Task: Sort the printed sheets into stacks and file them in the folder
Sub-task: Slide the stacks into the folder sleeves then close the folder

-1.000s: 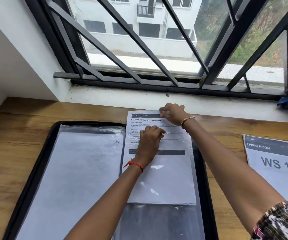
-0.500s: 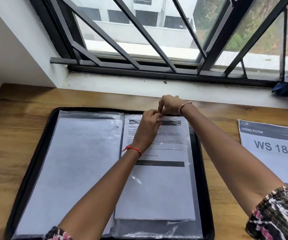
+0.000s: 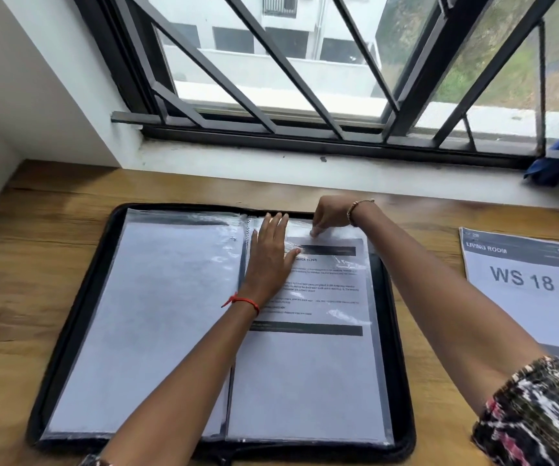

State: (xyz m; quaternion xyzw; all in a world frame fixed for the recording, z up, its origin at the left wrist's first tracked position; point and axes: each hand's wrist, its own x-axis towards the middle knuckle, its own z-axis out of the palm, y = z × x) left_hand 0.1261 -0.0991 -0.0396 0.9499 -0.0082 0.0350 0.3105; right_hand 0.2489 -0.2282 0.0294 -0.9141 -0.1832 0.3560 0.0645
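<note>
Wooden table (image 3: 53, 264) under a barred window has the black zip-up folder (image 3: 402, 364) lying open, left hand (image 3: 268, 260) pressed flat with fingers spread on the printed sheet (image 3: 322, 297) inside the right clear sleeve, right hand (image 3: 330, 216) fingers pinching that sleeve's far edge, another sheet marked WS 18 (image 3: 523, 284) off right.

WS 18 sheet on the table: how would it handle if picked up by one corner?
The WS 18 sheet looks like thin paper lying flat, so probably floppy and light. It would likely slide easily on the smooth wooden table and crease if pinched hard.
</note>
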